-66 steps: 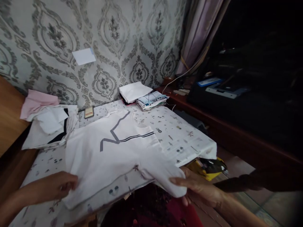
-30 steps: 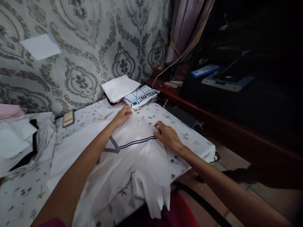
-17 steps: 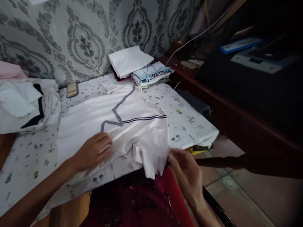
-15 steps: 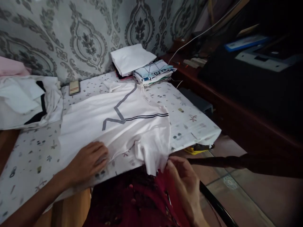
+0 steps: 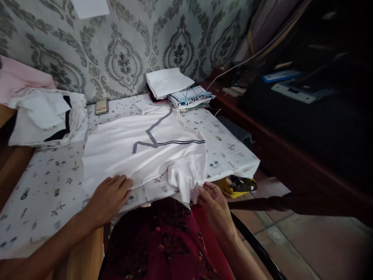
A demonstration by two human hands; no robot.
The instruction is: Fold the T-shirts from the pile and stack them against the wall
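A white T-shirt (image 5: 122,136) with dark striped lines across its chest lies spread over the patterned cloth, its collar toward the right. My left hand (image 5: 112,196) rests on the shirt's near side edge, palm down, fingers lying on the fabric. At the near sleeve (image 5: 186,177), my right hand (image 5: 214,206) pinches the sleeve's end between thumb and fingers. This sleeve is rumpled and hangs partly over the table's front edge.
Folded clothes (image 5: 186,97) are stacked at the back, with a white folded garment (image 5: 169,82) on top. Loose white clothes (image 5: 43,112) and a pink garment (image 5: 26,79) lie at left. A small blurred card (image 5: 101,106) stands by the wall. Dark wooden furniture (image 5: 279,155) borders the right.
My right hand has shifted slightly left and up with the sleeve end. My left hand's fingers have flattened on the shirt edge. The camera view has tilted up a little.
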